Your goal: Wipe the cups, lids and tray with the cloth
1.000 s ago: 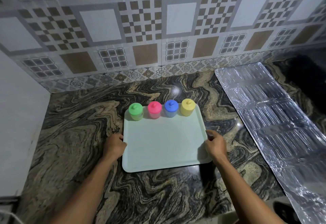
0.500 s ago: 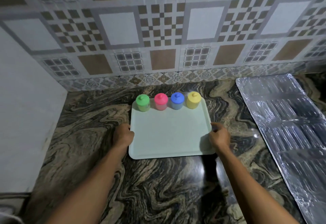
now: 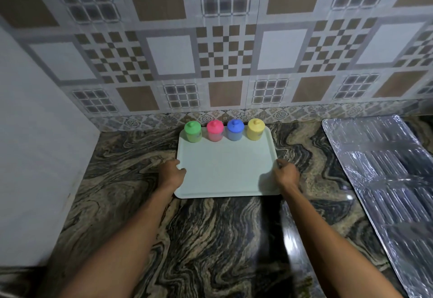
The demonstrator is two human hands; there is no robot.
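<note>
A pale green tray (image 3: 225, 171) lies flat on the marbled counter, its far edge close to the tiled wall. Along that far edge stand several lidded cups in a row: green (image 3: 192, 131), pink (image 3: 214, 130), blue (image 3: 235, 130) and yellow (image 3: 255, 129), each with a knobbed lid on. My left hand (image 3: 172, 172) grips the tray's left rim, thumb over the edge. My right hand (image 3: 285, 174) grips the right rim the same way. No cloth is in view.
A sheet of crinkled silver foil (image 3: 384, 180) covers the counter at the right. A white panel (image 3: 39, 152) walls off the left side. The patterned tile wall (image 3: 225, 63) rises just behind the cups. Dark marbled counter (image 3: 222, 239) stretches toward me.
The tray with the cups has slid away from me toward the wall, both hands holding its sides throughout. The view has tilted up, showing more wall.
</note>
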